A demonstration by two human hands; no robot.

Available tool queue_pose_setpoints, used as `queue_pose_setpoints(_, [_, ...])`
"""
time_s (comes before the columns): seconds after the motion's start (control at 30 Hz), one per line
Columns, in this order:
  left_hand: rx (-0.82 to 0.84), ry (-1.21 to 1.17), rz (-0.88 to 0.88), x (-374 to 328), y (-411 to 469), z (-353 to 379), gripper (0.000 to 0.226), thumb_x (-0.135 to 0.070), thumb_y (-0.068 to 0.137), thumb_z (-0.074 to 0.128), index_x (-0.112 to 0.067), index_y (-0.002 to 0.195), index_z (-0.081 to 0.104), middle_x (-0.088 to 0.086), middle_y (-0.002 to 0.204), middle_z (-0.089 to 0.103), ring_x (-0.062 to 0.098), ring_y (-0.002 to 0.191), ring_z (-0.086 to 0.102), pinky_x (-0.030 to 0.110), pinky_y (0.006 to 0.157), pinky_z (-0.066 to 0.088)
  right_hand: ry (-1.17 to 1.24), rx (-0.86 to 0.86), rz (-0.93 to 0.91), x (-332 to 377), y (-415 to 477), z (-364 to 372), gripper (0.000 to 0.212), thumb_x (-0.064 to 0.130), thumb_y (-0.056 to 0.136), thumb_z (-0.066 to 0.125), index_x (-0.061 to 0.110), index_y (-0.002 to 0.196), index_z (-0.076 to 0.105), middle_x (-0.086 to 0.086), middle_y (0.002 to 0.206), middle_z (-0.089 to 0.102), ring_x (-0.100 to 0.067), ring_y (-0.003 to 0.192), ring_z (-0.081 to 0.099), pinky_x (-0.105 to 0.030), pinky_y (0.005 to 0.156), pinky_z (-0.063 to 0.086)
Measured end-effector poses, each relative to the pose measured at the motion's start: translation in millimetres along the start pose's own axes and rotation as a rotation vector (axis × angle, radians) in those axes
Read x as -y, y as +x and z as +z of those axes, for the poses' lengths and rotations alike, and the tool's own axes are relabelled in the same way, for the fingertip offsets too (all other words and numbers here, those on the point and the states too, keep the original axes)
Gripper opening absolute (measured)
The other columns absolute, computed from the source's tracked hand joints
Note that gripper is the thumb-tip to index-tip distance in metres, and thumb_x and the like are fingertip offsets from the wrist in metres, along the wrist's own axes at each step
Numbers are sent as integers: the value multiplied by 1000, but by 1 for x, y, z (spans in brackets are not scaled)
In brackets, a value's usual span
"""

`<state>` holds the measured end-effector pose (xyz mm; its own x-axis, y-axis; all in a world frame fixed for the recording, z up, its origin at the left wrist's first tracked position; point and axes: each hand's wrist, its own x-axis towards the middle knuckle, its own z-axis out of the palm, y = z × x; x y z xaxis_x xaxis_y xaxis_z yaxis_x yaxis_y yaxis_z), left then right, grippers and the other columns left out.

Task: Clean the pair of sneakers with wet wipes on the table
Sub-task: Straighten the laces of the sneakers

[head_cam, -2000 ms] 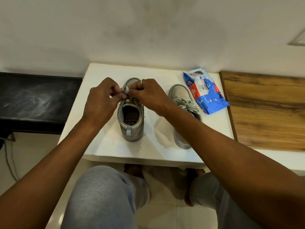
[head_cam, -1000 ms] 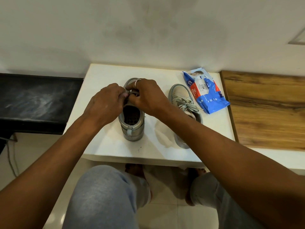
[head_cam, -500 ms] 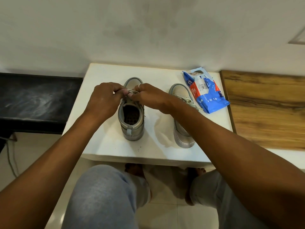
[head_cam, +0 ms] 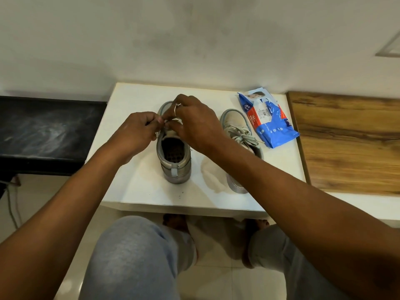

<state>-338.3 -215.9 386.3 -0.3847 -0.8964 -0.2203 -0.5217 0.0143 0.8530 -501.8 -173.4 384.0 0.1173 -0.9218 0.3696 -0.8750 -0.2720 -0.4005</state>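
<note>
Both hands have shifted a little over the half second: the right hand (head_cam: 194, 124) has risen and curled further over the front of the left sneaker (head_cam: 174, 152), so its knuckles now hide most of the toe, while the left hand (head_cam: 138, 132) has edged inward to meet it. Neither shoe has moved, and the blue pack of wet wipes (head_cam: 267, 119) lies where it lay.

Each grip is closed to a pinch. Thumb and fingertips of the two hands touch above the tongue, nipping the pale laces (head_cam: 171, 122) at the top of the lacing; only a short bit of lace shows between them, so how it runs is not clear. A ring sits on one finger of the right hand.

That sneaker stands upright near the middle of the white surface (head_cam: 129, 182), heel toward the person, its opening uncovered and a dotted insole visible inside. Its mate, the right sneaker (head_cam: 238, 135), stands just to the right, laces tied, partly hidden behind the right forearm. At the far right corner the wipes pack lies flat, just beside that shoe's toe.
</note>
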Motion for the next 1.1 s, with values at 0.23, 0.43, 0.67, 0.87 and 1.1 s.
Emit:
queue_pose_setpoints(0.23, [-156,74,63,3,-1,1,21,-34,95,54,-23,87,71,-8,75,64,9,62,53,24,59,40,254,-46,242,2,-1,0,2,27,83,71,25,83,72,11,89,62,-5,85,55,-29,72,49])
queue_pose_setpoints(0.43, [-255,207,64,2,-3,9,23,-34,96,53,-25,79,65,-12,70,60,3,62,52,20,56,37,385,16,484,1,-7,-3,9,29,84,72,21,81,73,13,74,65,-3,69,60,-18,64,43])
queue_pose_setpoints(0.67, [-311,264,14,20,-8,11,23,-25,96,50,-20,99,73,-8,83,64,8,79,58,11,57,36,465,52,679,-6,-24,1,11,23,84,71,22,73,71,5,73,71,-11,72,66,-28,72,55])
queue_pose_setpoints(0.87, [-302,280,5,20,-4,11,23,-27,97,50,-21,100,72,-9,83,64,3,73,55,12,56,35,531,30,738,-8,-24,0,21,23,82,73,29,63,66,5,73,72,-11,73,68,-35,76,58])
queue_pose_setpoints(1.1, [-151,10,-98,28,-16,8,29,-50,93,50,-29,105,65,-11,102,67,13,83,68,37,70,57,480,110,554,-10,-24,-13,20,31,84,74,19,101,72,6,84,70,-5,77,63,-20,69,49])
